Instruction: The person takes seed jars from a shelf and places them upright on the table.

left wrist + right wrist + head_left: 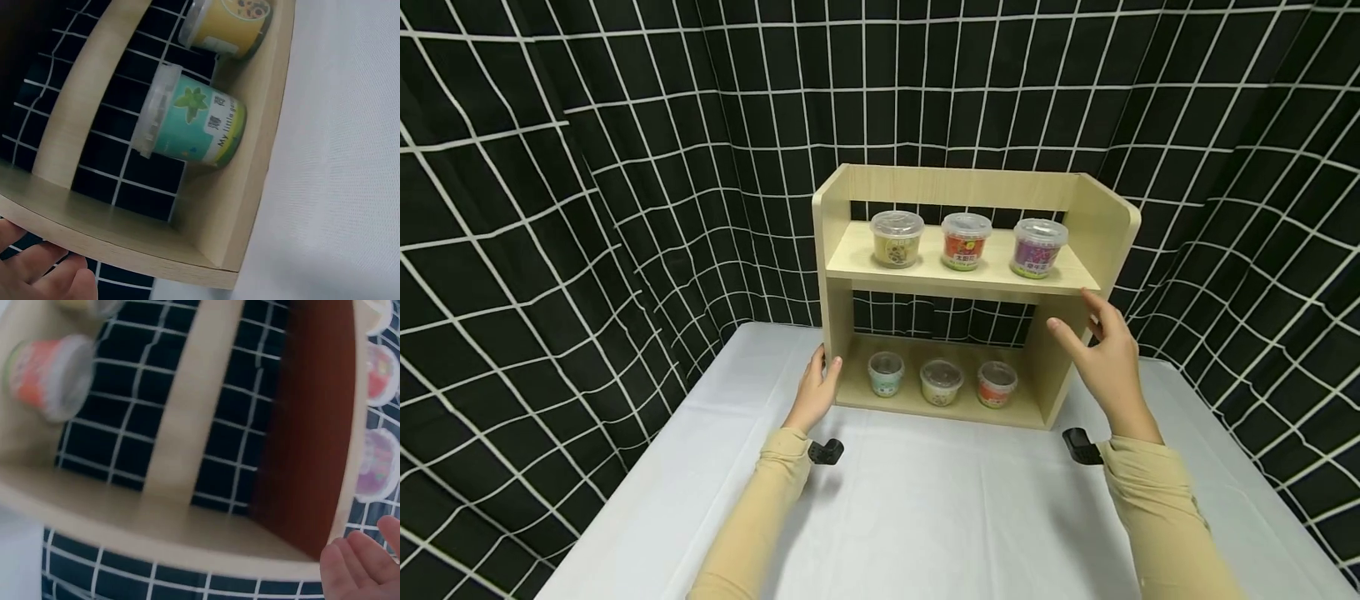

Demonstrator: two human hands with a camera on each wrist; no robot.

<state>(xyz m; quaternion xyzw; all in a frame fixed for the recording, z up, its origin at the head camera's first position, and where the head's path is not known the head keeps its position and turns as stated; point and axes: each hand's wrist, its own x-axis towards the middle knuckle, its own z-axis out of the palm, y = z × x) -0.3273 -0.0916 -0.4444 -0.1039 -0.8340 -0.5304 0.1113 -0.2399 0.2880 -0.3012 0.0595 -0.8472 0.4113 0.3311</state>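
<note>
A two-tier wooden shelf point(966, 284) stands on the table. My left hand point(814, 390) is at its left side panel, fingers along the outer face and thumb near the front edge; the left wrist view shows the fingertips point(74, 275) right at that panel. The nearest cup to it is a mint-green plastic cup with a clear lid point(194, 122), on the lower board. My right hand point(1108, 358) is held with fingers spread and thumb apart, fingertips close to the right side panel point(1101, 225) near the upper board's end. Nothing is between its fingers.
On the upper board stand a yellow cup point(897, 248), a red cup point(964, 250) and a purple cup point(1036, 257). Below, a pale yellow cup point(940, 387) and an orange cup point(996, 392) stand beside the mint one. A white cloth point(917, 508) covers the table; black gridded curtains point(760, 108) surround it.
</note>
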